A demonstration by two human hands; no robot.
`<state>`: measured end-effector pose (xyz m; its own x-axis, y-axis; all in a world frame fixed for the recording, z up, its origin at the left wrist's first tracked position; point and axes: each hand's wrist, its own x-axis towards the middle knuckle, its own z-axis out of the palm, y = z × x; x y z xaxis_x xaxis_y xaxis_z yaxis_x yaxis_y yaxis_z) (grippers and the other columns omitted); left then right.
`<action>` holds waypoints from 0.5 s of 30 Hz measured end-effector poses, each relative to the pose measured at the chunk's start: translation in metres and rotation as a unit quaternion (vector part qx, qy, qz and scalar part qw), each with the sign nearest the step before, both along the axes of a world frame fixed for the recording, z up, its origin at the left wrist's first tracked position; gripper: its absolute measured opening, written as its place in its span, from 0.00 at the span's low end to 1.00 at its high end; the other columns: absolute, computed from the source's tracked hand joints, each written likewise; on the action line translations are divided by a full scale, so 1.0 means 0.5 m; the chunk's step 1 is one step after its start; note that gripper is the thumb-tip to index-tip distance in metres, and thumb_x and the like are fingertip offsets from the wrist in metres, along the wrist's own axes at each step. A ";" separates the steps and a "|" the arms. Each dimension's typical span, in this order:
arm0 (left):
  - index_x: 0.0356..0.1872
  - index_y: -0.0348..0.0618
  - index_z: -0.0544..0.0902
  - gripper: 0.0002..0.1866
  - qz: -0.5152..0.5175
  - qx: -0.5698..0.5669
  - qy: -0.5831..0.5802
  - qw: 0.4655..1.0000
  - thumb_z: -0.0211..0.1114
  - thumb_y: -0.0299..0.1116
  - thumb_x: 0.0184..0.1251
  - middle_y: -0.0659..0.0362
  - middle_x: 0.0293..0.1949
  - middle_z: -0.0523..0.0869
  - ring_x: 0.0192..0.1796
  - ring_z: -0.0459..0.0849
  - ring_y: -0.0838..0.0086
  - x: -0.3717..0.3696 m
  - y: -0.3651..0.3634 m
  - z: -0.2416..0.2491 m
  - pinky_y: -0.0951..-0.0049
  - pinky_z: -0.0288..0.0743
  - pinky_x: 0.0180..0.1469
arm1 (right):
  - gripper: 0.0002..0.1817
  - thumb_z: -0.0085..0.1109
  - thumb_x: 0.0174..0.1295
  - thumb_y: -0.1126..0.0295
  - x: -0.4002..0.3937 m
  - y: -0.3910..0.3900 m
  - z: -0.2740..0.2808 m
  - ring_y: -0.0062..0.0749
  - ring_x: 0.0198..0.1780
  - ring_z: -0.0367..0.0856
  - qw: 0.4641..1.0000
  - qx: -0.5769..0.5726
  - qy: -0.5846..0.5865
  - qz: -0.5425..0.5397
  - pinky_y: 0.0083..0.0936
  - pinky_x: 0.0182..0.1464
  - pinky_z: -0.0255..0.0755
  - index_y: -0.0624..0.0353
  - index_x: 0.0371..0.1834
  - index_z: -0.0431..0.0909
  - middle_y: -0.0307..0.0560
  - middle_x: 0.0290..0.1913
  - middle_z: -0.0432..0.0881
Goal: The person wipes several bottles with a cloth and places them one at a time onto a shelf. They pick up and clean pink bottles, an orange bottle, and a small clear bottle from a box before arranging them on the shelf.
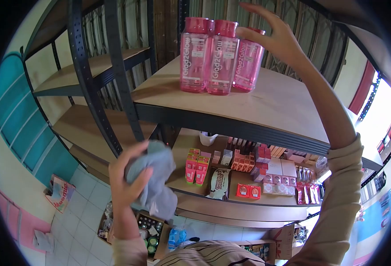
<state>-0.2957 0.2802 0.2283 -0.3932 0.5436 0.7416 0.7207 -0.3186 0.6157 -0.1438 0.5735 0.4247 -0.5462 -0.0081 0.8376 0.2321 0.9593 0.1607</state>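
Pink see-through bottles labelled Glad2Glow, with pink caps, stand upright in a close group on the upper shelf (173, 95); the front middle bottle (222, 60) is beside the left one (193, 57). My right hand (275, 37) is raised at the right bottle (248, 64), thumb and fingers spread apart around the space above its cap. Whether it touches the cap is unclear. Lower left, in front of the shelf edge, my left hand (131, 173) grips a crumpled grey-blue cloth (153, 177).
Below, a shelf holds small boxes (197, 167), a brown-and-white packet (219, 182), red compacts (248, 191) and pink tubes (308, 193). Dark metal uprights (87, 75) rise at left. Cartons of goods (149, 228) stand on the tiled floor.
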 end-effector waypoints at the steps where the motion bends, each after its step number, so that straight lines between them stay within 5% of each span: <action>1: 0.47 0.38 0.75 0.23 -0.018 -0.017 0.010 1.000 0.64 0.35 0.45 0.54 0.29 0.81 0.32 0.79 0.75 -0.002 0.017 0.030 0.77 0.70 0.36 | 0.39 0.59 0.43 0.42 -0.019 -0.006 0.002 0.41 0.58 0.66 0.999 -0.020 -0.031 -0.005 0.38 0.57 0.60 0.52 0.57 0.66 0.54 0.56 0.69; 6: 0.51 0.43 0.73 0.25 -0.097 -0.044 0.024 0.994 0.63 0.32 0.47 0.57 0.23 0.80 0.26 0.78 0.78 -0.004 0.072 0.058 0.81 0.69 0.33 | 0.38 0.63 0.41 0.44 -0.076 -0.005 0.035 0.40 0.47 0.76 0.970 -0.159 -0.186 0.014 0.34 0.50 0.68 0.55 0.54 0.69 0.54 0.45 0.77; 9: 0.55 0.44 0.70 0.28 -0.097 -0.068 0.018 0.993 0.62 0.34 0.48 0.56 0.23 0.80 0.26 0.78 0.77 -0.014 0.090 0.062 0.80 0.69 0.34 | 0.37 0.64 0.40 0.46 -0.076 -0.010 0.038 0.38 0.42 0.78 0.969 -0.174 -0.174 -0.006 0.30 0.47 0.70 0.59 0.51 0.72 0.54 0.40 0.79; 15: 0.62 0.40 0.58 0.39 -0.156 -0.106 -0.024 0.982 0.64 0.39 0.47 0.46 0.42 0.78 0.39 0.77 0.70 -0.046 0.145 0.104 0.75 0.68 0.44 | 0.37 0.65 0.38 0.46 -0.077 -0.013 0.043 0.37 0.41 0.78 0.971 -0.168 -0.171 0.009 0.29 0.44 0.72 0.65 0.46 0.74 0.55 0.38 0.79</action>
